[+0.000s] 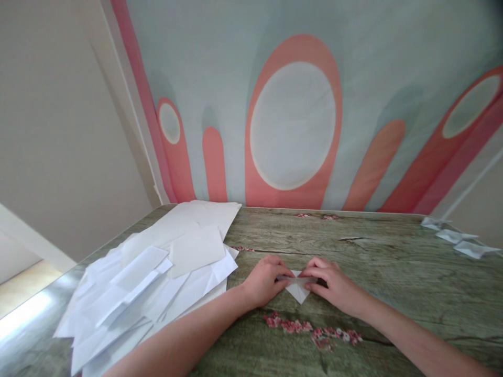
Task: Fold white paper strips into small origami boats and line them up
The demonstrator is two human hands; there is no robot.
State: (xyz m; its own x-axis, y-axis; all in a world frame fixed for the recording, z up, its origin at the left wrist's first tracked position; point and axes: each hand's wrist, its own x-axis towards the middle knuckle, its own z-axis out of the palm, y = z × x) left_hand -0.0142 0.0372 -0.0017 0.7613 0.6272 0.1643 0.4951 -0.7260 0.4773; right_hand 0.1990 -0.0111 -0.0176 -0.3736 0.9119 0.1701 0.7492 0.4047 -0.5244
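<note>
Between both hands, at the middle of the table, is a small folded white paper [301, 292] with a point facing me and crease lines meeting near its centre. My left hand [267, 281] grips its left side, thumb and fingers closed on the edge. On the opposite side my right hand [329, 283] pinches the right edge in the same way. The fingertips of both hands come close together near the paper's top and cover part of it.
Loose white sheets [157, 283], some creased, lie heaped on the left of the wood-patterned table [412, 277]. Several small folded paper pieces [471, 249] sit at the far right edge. Behind the table hangs a green and coral patterned backdrop [231, 68].
</note>
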